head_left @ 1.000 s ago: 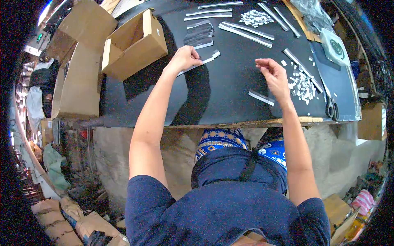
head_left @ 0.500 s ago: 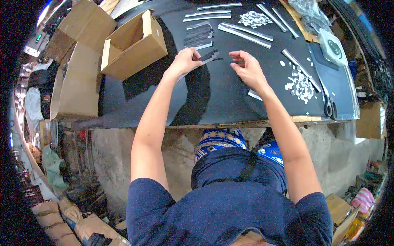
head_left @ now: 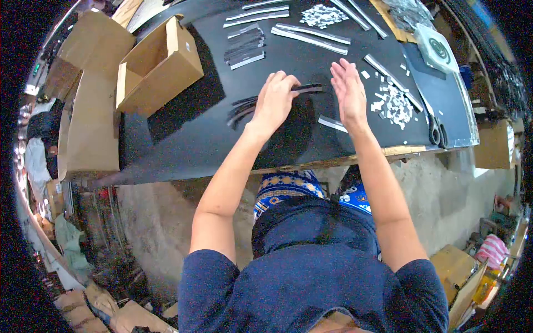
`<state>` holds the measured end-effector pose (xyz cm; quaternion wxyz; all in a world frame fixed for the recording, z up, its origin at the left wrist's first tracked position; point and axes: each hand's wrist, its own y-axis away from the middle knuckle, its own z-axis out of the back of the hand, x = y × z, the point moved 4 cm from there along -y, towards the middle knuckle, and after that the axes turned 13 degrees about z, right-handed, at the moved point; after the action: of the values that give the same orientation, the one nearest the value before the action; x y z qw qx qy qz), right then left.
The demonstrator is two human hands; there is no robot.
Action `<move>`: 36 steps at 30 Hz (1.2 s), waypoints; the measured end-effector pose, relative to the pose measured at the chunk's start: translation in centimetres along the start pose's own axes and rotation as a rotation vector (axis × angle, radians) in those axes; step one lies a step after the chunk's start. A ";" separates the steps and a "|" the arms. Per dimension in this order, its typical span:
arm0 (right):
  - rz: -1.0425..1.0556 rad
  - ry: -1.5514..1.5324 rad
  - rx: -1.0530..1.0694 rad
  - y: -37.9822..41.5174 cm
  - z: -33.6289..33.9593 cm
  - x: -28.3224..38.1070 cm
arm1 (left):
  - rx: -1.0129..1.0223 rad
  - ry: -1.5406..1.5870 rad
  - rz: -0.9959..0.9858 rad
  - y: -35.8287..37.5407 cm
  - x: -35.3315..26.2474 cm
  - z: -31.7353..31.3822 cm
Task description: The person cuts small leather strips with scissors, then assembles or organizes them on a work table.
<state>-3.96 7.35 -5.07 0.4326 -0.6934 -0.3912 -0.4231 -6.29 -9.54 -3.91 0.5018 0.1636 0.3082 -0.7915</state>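
My left hand (head_left: 276,101) is closed around a small bundle of dark strips (head_left: 242,111) just above the black tabletop. The strips stick out on both sides of the fingers, fanned and smeared by motion at the left end. To the right, my right hand (head_left: 350,93) is open with fingers stretched up, its palm turned toward the strip ends without touching them. Beside its wrist lies a short clear-and-white strip (head_left: 332,123). A pile of similar short dark strips (head_left: 244,45) rests farther back on the table.
An open cardboard box (head_left: 161,64) stands at the left. Long white-edged strips (head_left: 311,39) lie at the back. White cut pieces form two heaps (head_left: 323,16), the nearer heap (head_left: 395,106) close to black-handled scissors (head_left: 437,133). A clear plastic container (head_left: 437,49) sits at far right.
My left hand has moved right and turned, carrying the strips, which now point across toward my right hand. My right hand has straightened its curled fingers. The view has shifted slightly.
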 end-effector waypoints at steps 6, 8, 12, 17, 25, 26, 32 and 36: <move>-0.053 -0.278 -0.157 1.1 -0.8 -0.5 | 0.006 0.040 0.046 0.5 0.0 0.1; -0.042 -0.279 -0.132 1.2 -1.5 -1.0 | -0.035 0.042 0.034 0.8 -0.1 0.2; -0.031 -0.257 -0.077 1.5 -2.9 -1.2 | -0.045 0.056 0.039 1.2 0.0 0.0; -0.061 -0.263 -0.039 1.8 -3.8 -1.4 | -0.104 0.058 -0.017 1.4 -0.3 0.2; -0.041 -0.274 -0.041 1.8 -3.7 -1.7 | -0.124 0.057 -0.014 1.8 -0.4 -0.1; -0.026 -0.281 -0.062 1.8 -3.7 -1.6 | -0.131 0.053 -0.016 1.9 -0.5 0.0; -0.035 -0.265 -0.040 1.9 -4.1 -1.7 | -0.165 0.012 -0.035 2.3 -0.9 0.0; -0.029 -0.286 -0.059 1.8 -3.8 -1.8 | -0.172 -0.002 -0.045 2.4 -0.9 -0.1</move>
<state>-3.81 2.94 -6.20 0.3454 -0.7534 -0.4464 -0.3374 -3.72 -9.55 -4.23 0.4965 0.1120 0.3781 -0.7733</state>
